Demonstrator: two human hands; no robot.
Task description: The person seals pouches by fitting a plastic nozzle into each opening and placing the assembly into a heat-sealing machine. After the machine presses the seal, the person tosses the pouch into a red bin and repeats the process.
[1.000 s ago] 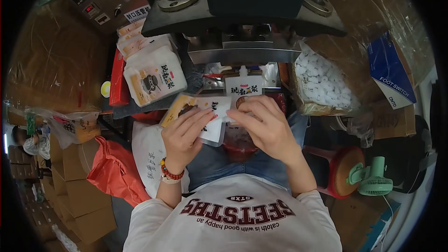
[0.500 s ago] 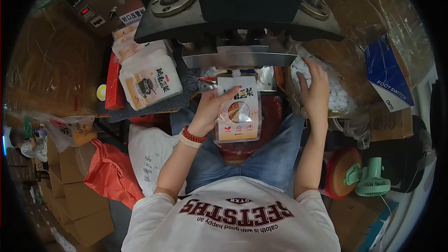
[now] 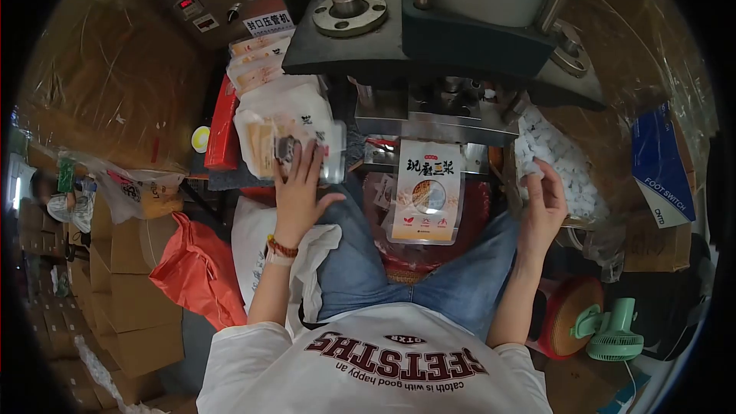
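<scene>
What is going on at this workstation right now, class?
A seated person works at a press-type machine. Their left hand rests on the top pouch of a stack of printed pouches to the left of the machine. Their right hand is at a box of small white pieces on the right; whether it grips one is unclear. One printed pouch hangs upright beneath the machine's head, over the person's lap, with neither hand on it.

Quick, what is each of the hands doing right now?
Left hand: open, fingers spread on the stacked pouches.
Right hand: pinching something small and white; cannot tell what.
</scene>
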